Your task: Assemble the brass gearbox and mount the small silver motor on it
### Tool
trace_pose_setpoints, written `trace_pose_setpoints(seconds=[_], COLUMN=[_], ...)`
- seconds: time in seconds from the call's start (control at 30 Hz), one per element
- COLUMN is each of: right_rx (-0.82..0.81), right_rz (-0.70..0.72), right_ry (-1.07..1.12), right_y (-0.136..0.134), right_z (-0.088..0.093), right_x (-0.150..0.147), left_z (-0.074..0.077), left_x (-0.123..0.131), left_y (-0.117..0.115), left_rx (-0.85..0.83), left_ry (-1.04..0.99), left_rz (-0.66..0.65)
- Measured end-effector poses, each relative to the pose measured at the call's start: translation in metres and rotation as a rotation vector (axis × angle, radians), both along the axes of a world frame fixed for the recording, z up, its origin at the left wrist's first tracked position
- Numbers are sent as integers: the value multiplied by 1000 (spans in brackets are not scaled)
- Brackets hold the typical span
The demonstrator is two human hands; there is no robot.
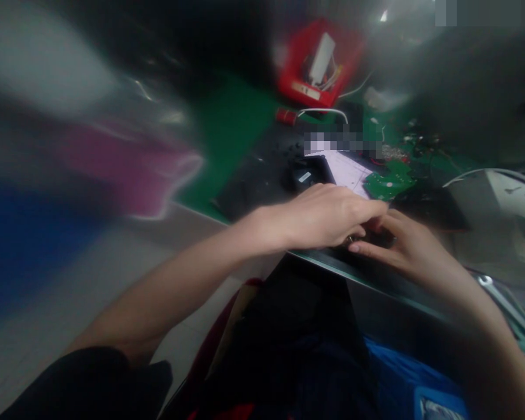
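Note:
Both of my hands meet above the front edge of the workbench. My left hand (332, 216) reaches across with its fingers curled, its fingertips touching my right hand (394, 236). The right thumb and fingers close in from the other side. Between them shows a small dark piece with a brassy glint (350, 239), mostly covered by the fingers, so its kind cannot be made out. Just beyond the hands lie a black plastic housing (310, 175) with a white label, a white printed sheet (347, 172) and a green circuit board (391, 182).
A red bin (321, 64) with a white part and cables stands at the back of the green mat (227, 122). Wrenches (505, 300) lie at the right. A pink item (135, 166) is blurred at left, and a blue container (420, 373) sits below the bench.

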State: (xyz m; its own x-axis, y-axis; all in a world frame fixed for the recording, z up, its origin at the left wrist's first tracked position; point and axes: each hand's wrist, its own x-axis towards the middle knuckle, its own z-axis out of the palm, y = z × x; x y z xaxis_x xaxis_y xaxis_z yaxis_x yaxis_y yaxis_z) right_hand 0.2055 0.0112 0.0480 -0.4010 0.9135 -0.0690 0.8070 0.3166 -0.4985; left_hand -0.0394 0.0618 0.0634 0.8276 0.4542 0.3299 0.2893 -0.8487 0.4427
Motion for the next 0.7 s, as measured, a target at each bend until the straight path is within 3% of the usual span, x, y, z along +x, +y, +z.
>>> trace_pose_setpoints(seconds=[0.47,0.6,0.7], right_rx=[-30,-42,-33], right_rz=[13,8,-6], right_ry=[-43,-34,-64], right_y=[1,0,-1], right_z=[8,8,7], right_x=[-3,-4,-5], left_z=[-19,-19,-25], left_x=[3,3,2], left_y=[-14,-13,-11], left_rx=[-60,-26,-124], left_ry=[-140,-120,-201], left_rz=[115,58,81])
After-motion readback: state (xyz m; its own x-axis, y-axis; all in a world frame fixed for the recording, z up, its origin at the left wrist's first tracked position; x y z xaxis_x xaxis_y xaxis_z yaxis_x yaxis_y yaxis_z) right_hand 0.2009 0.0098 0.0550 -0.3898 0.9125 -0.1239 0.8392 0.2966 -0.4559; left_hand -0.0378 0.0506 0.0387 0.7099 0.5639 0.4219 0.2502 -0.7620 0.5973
